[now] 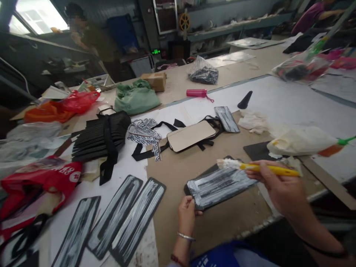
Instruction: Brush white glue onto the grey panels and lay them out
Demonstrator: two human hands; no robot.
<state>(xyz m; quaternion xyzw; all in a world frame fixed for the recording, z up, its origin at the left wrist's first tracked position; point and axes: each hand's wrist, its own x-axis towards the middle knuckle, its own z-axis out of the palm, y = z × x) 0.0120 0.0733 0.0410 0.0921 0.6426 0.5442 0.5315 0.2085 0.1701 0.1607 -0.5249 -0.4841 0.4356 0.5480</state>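
Coated panel [219,187]: dark with white streaks, lying before us on a brown sheet [172,211]; our right hand covers its far right end, and what sits beneath it is hard to make out.
Streaked panels [139,220]: three lie to the left, the leftmost cut off by the bottom edge.
Background: two people [97,40], dim and blurred, the one on the right cut off at the top.
Left hand [187,211]: fingers closed on the coated panel's near left corner, thumb on top, some fingertips out of sight.
Right hand [283,187]: fingers wrapped around a yellow brush [269,169], its pale, clotted bristles over the panel's far edge; whether they touch, we cannot tell.
Red bag [62,185]: white lettering, too creased for us to read.
Green sign [156,52]: lit, too small to read.
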